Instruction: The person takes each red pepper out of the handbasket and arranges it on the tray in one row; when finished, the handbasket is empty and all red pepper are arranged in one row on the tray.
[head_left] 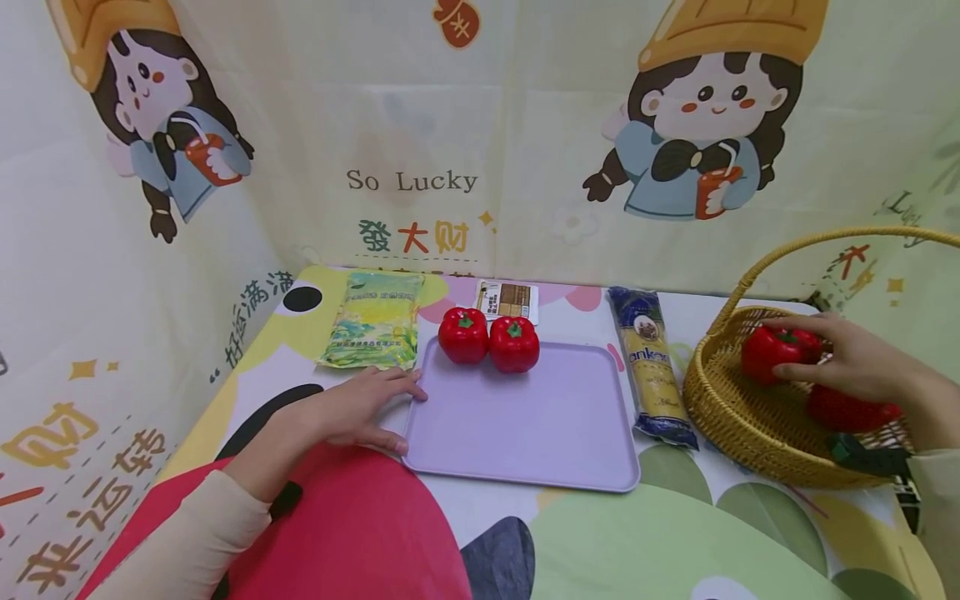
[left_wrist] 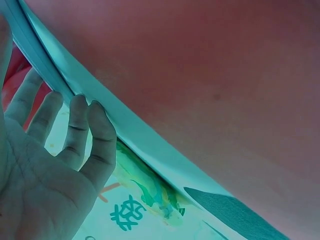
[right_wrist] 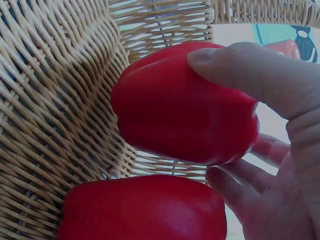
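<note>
My right hand [head_left: 843,354] holds a red bell pepper [right_wrist: 185,105] inside the wicker basket [head_left: 708,392], thumb on one side and fingers round the other. Beneath it in the basket lies another red pepper [right_wrist: 145,210], partly hidden by the hand and wrist in the head view. At the left edge of the lilac tray [head_left: 517,433], my left hand [head_left: 360,408] rests with fingers extended, its fingertips at the rim. Two red bell peppers with green stems, a left one [head_left: 462,337] and a right one [head_left: 514,346], sit side by side at the tray's back left.
Behind the left hand lies a green and yellow packet [head_left: 377,321]. A small flat package [head_left: 507,300] is behind the tray peppers. Between tray and basket lies a blue and yellow pasta bag [head_left: 652,367]. The basket's tall handle [head_left: 810,242] arches over it. Printed cloth walls enclose the table.
</note>
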